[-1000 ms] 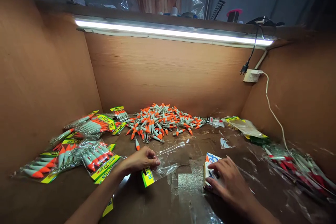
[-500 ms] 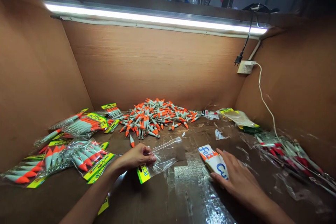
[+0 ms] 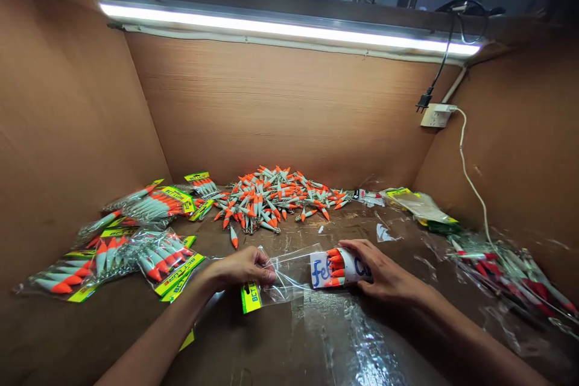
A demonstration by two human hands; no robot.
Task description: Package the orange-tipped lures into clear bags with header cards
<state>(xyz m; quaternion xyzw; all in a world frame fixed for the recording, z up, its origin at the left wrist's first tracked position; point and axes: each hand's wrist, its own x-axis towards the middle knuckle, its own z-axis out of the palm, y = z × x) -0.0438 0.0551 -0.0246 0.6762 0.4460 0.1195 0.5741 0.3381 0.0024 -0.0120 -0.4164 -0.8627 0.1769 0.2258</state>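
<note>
My left hand [image 3: 244,266] pinches the mouth of a clear plastic bag [image 3: 287,274] with a yellow label, lying on the brown table. My right hand [image 3: 384,274] grips a white paper sleeve with blue writing [image 3: 337,266] that holds a bunch of orange-tipped lures. The sleeve's orange tips sit at the open end of the bag. A large pile of loose orange and grey lures [image 3: 271,199] lies at the back of the table, beyond both hands.
Filled lure packs with yellow labels [image 3: 136,247] are stacked at the left. More bags and packaged lures [image 3: 511,271] lie at the right. Brown board walls [image 3: 280,120] close in three sides, with a light strip [image 3: 289,30] on top and a socket with cable [image 3: 436,114].
My right hand lifted the paper sleeve of lures off the table at the right and carried it left to the bag's mouth. My left hand stayed on the bag.
</note>
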